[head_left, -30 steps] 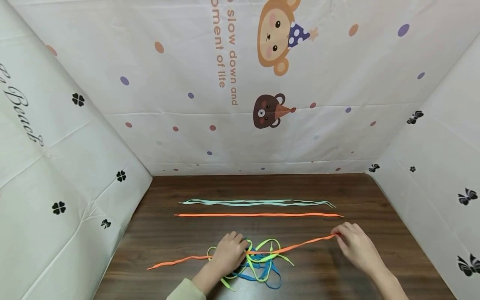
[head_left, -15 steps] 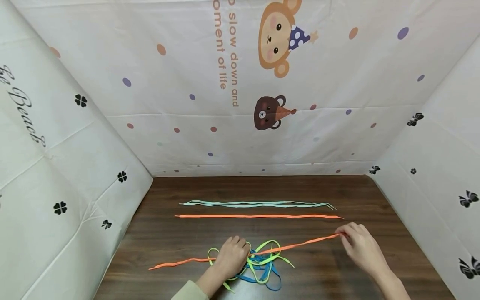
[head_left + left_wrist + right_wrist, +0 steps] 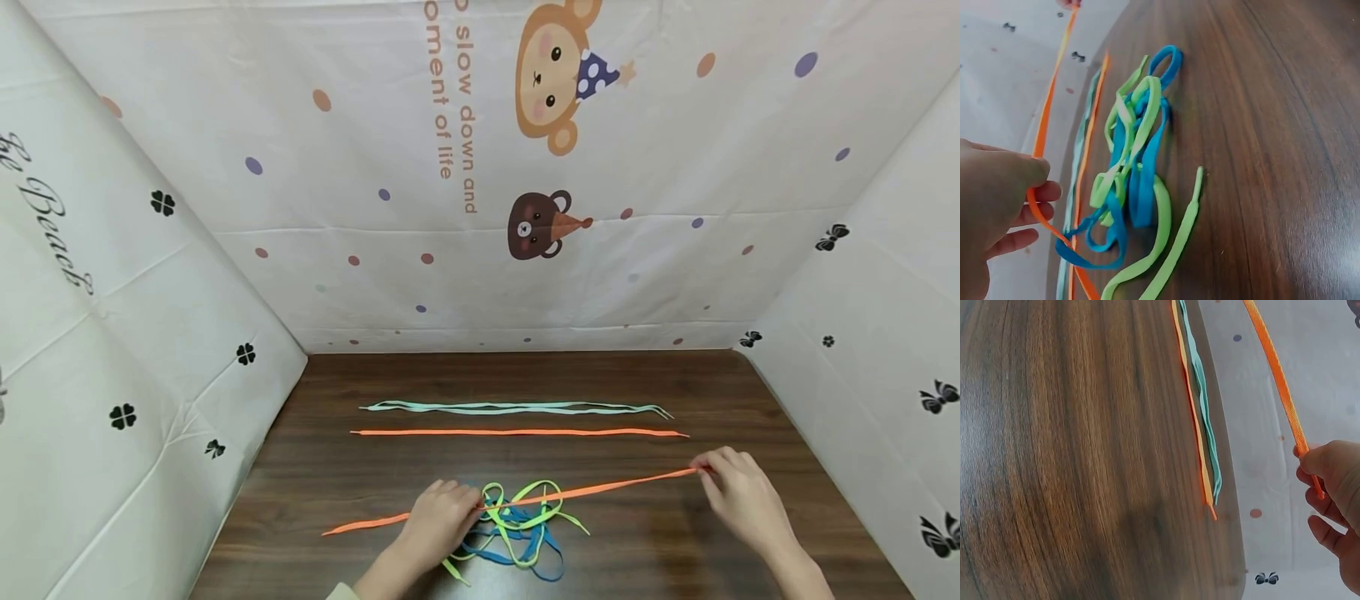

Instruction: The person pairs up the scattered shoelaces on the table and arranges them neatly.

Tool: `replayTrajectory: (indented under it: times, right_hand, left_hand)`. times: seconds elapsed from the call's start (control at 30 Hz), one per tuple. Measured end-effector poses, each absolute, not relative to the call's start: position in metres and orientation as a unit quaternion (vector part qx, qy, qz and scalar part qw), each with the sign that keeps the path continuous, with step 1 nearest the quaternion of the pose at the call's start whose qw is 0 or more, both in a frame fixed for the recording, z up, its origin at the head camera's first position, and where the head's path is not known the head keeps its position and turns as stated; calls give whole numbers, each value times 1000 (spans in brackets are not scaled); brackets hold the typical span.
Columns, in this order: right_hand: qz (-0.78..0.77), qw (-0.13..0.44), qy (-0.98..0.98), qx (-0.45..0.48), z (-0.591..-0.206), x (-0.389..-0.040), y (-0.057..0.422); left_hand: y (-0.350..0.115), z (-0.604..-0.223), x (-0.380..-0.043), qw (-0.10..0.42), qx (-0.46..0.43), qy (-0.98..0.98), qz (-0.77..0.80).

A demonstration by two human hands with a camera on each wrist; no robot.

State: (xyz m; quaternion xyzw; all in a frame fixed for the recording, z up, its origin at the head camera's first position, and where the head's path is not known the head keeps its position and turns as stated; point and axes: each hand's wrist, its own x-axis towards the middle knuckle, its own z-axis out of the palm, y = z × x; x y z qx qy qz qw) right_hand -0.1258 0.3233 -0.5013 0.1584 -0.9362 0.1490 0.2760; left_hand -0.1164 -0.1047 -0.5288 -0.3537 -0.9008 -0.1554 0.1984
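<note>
An orange shoelace runs taut between the two hands, above a tangle of green and blue laces. My right hand pinches it near its tip between thumb and forefinger, as the right wrist view shows. Further along, my left hand pinches the same lace between thumb and fingers, and its loose tail lies off to the left. Beneath and beside the left hand, the green shoelace loops through the blue shoelace. In the left wrist view a blue loop overlaps the orange lace below the fingers.
Toward the back of the brown wooden table, a second orange shoelace lies straight. Behind it, mint-green laces are stretched out parallel. White printed cloth surrounds the table at the back and sides.
My right hand has moved right with the lace end. My left hand has slid left along the lace, its loose tail has shortened, and the stretch between the hands has grown longer.
</note>
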Motion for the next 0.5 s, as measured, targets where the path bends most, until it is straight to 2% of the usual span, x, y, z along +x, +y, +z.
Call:
replayTrajectory:
  times: [0.5]
  right_hand:
    - [133,283,-941,132,-506,-125,349]
  left_hand:
    - [-160,-514,-101,179,-309,-916,-182]
